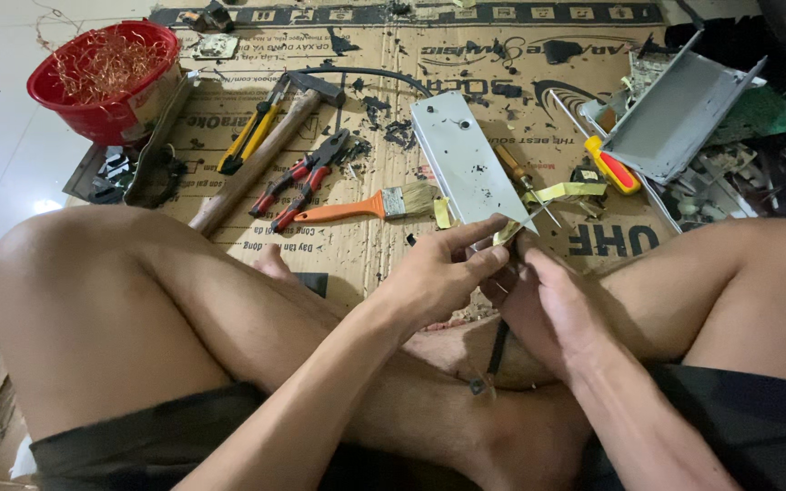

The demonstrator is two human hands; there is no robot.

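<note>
I sit cross-legged on flattened cardboard (pixel 357 245). My left hand (pixel 443 273) pinches one end of a strip of yellow tape (pixel 557 194) between thumb and fingers, just above my lap. My right hand (pixel 548 300) is closed beside it, gripping a small dark part that its fingers mostly hide; a black cable (pixel 498 350) hangs down from it. A grey metal plate (pixel 466 159) lies on the cardboard right beyond both hands, with a wooden-handled screwdriver (pixel 525 186) beside it.
On the cardboard lie a paintbrush with an orange handle (pixel 366 205), red-handled pliers (pixel 307 177), a hammer (pixel 256 159) and yellow-handled cutters (pixel 247 136). A red bowl of copper wire (pixel 106 73) stands at far left. An opened grey metal casing (pixel 675 114) and a yellow-red screwdriver (pixel 613 165) are at right.
</note>
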